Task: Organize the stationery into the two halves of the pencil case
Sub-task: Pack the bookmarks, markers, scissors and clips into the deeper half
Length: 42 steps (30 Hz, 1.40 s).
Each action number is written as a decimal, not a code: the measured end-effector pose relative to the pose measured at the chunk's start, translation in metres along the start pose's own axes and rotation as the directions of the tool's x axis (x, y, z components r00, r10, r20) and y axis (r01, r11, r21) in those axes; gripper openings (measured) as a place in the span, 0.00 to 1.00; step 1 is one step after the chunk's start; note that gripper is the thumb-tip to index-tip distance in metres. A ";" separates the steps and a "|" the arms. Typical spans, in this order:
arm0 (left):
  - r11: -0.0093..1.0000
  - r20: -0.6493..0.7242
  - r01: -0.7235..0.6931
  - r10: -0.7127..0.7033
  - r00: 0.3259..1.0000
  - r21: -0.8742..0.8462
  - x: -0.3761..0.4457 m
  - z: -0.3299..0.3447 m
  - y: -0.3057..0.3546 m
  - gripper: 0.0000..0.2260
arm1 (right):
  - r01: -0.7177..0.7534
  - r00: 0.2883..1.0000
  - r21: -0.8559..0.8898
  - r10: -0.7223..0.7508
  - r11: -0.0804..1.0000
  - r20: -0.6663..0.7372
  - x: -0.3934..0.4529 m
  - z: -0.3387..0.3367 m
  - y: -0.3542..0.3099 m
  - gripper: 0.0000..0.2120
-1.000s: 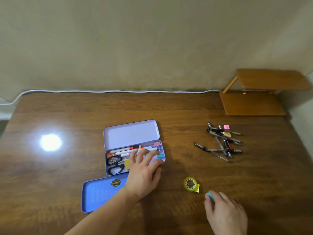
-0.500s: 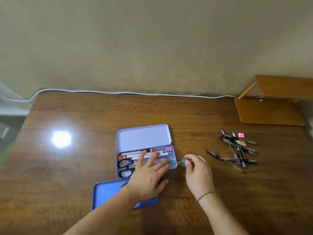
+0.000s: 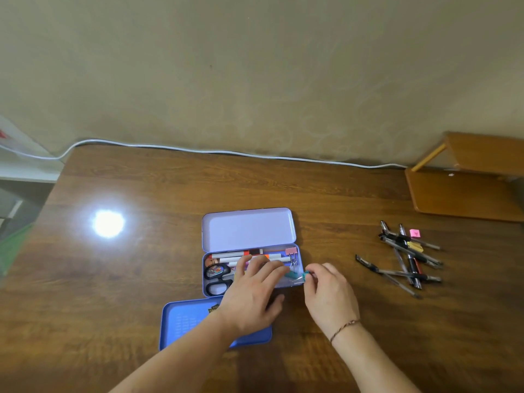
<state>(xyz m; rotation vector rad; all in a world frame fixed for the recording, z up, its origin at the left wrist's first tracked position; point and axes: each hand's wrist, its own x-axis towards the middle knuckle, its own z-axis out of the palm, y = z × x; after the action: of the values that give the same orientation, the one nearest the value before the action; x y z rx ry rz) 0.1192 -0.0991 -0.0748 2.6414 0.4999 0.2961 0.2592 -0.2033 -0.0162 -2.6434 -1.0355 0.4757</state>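
Pencil case lies open mid-table; right hand pinches a teal binder clip at the tray's 3 o'clock rim; left hand rests flat, fingers spread, holding nothing; next, likely drop it beside the pink clip; pens wait at 3 o'clock.

Dim, warm indoor light; one hard glare spot on the table.
Glare at 9 o'clock from the pencil case. Soft shadows under both forearms. Wide-angle bending at edges; corners blurred, left edge smeared.
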 end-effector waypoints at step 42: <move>0.996 0.173 -0.085 0.081 0.982 0.013 0.001 -0.003 -0.004 0.19 | 0.107 0.988 -0.415 -0.048 0.904 0.150 0.032 0.000 -0.036 0.18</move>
<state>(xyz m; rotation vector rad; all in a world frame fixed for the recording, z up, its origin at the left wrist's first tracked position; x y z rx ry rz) 0.1178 -0.0939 -0.0735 2.6809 0.3387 0.0861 0.2593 -0.1550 -0.0102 -2.9582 -1.4232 0.4635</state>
